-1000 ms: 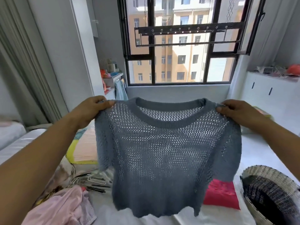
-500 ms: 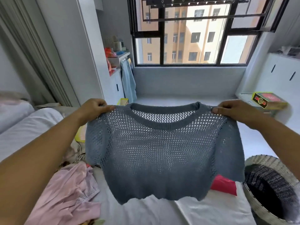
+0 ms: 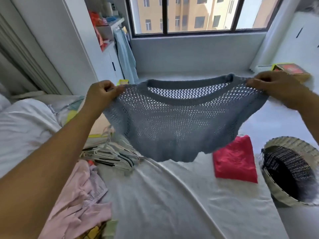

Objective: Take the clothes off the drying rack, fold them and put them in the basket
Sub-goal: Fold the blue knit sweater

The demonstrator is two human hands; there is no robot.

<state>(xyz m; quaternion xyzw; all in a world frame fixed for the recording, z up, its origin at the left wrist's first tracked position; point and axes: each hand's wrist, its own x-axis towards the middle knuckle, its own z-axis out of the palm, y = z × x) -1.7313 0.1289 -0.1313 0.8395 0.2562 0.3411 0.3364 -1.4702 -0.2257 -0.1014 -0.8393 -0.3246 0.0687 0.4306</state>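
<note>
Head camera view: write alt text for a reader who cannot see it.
Both hands, left hand and right hand, hold a grey-blue mesh knit top by its shoulders above a white bed. A folded red garment lies beside a woven basket; hangers and pink clothes lie left.

No text, label, brand or number can be read anywhere. The one likely bearer is the red-and-yellow box [image 3: 290, 70] at the far right by the window (its top carries some dark printing), but that is too blurred to make out.
</note>
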